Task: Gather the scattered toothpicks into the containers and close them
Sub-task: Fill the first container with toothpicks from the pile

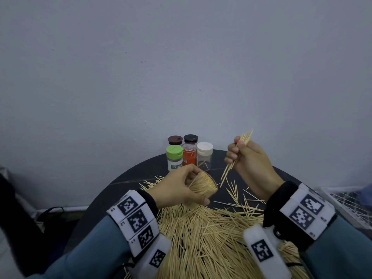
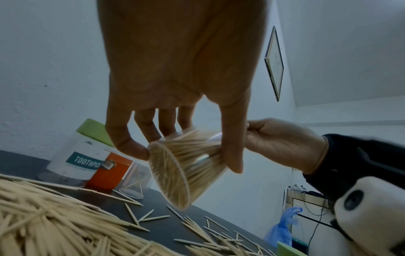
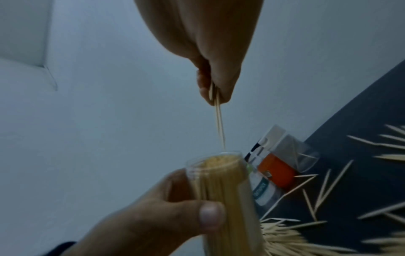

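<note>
My left hand (image 1: 181,190) grips a clear open container (image 1: 203,188) packed with toothpicks, tilted with its mouth toward the right; the same container (image 2: 175,169) (image 3: 223,190) shows in both wrist views. My right hand (image 1: 247,158) is raised to the right of it and pinches a small bundle of toothpicks (image 1: 237,156), tips pointing down toward the container's mouth; in the right wrist view the bundle (image 3: 219,119) ends just above the rim. A big heap of loose toothpicks (image 1: 211,234) covers the near part of the round black table (image 1: 141,172).
At the table's far edge stand closed containers: a green-lidded one (image 1: 174,158), an orange one with a black lid (image 1: 189,152), a white-lidded one (image 1: 204,156) and a brown-lidded one (image 1: 175,140). A grey wall rises right behind. A wire rack (image 1: 346,204) sits at the right.
</note>
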The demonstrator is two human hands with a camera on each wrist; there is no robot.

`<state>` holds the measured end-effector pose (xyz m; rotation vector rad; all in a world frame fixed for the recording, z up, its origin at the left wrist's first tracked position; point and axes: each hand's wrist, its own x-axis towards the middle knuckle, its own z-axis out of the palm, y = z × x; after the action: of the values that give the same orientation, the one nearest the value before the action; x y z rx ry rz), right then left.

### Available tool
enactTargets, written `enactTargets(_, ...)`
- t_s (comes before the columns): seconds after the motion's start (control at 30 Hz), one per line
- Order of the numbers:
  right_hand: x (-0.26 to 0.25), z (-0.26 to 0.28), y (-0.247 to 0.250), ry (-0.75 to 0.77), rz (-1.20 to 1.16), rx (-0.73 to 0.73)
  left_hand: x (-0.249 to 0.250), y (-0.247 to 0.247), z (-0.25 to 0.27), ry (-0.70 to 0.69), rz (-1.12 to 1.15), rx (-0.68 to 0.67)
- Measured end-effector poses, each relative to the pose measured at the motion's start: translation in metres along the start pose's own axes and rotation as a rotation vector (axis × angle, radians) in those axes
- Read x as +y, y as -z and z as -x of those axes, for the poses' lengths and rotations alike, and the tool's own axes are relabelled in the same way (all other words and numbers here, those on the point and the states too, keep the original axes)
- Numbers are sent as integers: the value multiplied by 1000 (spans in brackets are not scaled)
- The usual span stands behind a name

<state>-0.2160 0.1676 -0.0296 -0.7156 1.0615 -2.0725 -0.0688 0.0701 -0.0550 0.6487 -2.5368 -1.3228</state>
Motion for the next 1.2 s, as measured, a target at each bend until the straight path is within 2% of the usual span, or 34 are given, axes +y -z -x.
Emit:
enactTargets(0.2, 7, 9, -13, 52, -14, -36, -2, -6, 0, -8, 11, -23)
enactTargets(0.33, 27, 22, -15, 6, 113, -67, 1, -8, 0, -25, 58, 3)
enactTargets(0.47, 35, 28, -15, 25, 312, -105, 0, -8, 0, -56, 106, 33)
enactTargets(0.53, 37, 28, -14, 27, 337, -129, -2, -7, 0, -59, 126, 53)
enactTargets(0.83, 39, 29, -12, -164, 504, -185, -7, -7, -4, -39, 152, 110)
enactTargets(1.2, 27, 22, -7, 17, 506, -193, -1, -10, 0, -87, 91, 8)
